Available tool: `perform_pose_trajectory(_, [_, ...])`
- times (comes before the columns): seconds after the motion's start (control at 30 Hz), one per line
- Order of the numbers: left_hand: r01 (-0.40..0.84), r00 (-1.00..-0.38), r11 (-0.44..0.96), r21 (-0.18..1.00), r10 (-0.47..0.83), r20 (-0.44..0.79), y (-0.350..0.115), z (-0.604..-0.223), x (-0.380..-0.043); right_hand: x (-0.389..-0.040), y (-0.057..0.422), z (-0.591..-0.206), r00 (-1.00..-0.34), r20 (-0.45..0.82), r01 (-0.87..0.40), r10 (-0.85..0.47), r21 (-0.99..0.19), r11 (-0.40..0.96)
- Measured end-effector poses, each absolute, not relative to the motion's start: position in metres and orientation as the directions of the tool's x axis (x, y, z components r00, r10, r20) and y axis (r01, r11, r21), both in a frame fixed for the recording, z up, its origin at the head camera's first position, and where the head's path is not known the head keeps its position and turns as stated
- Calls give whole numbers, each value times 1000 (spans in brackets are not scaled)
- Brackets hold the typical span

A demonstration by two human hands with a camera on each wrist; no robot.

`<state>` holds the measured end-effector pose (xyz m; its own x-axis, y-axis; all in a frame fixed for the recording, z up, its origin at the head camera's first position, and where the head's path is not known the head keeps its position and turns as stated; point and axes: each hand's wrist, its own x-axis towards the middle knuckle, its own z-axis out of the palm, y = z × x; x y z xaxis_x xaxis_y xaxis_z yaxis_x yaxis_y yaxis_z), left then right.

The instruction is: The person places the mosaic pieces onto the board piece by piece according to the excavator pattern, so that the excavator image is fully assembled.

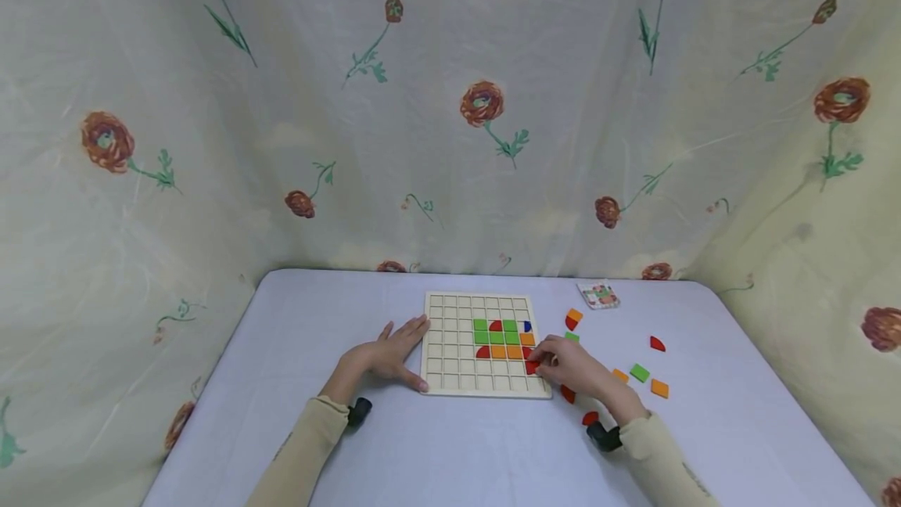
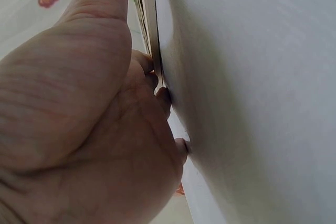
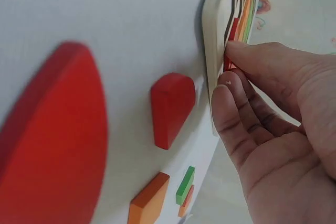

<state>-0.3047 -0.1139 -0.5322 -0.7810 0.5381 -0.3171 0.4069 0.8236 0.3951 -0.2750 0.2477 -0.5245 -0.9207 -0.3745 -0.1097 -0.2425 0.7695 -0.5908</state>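
A pale wooden grid board (image 1: 443,386) lies on the table, with green, orange, red and blue pieces in its right half. My left hand (image 1: 390,352) rests at its left edge, fingers spread, fingertips and thumb against the rim. At the right edge my right hand (image 1: 576,368) pinches a red piece (image 3: 227,62) between thumb and fingers, low over the board's squares. In the head view that red piece (image 1: 531,367) shows just left of the fingertips, below a row of orange squares (image 1: 506,352). Its full outline is hidden by the fingers.
Right of the board lie loose pieces: a red quarter-circle (image 1: 658,343), a green square (image 1: 639,372), an orange square (image 1: 659,388) and several more, some near my right wrist. A patterned card (image 1: 598,295) sits at the back right. Flowered cloth (image 1: 450,202) hangs behind the table.
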Motion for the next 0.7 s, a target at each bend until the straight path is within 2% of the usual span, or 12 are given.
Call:
perform_pose_trajectory(0.43, [405, -784, 825, 394, 535, -314, -113, -530, -303, -269, 244, -525, -959, -103, -146, -264, -618, 772])
perform_pose_trajectory(0.7, [396, -793, 838, 374, 518, -321, -113, -535, -306, -254, 270, -523, -978, -111, -73, -176, -608, 790])
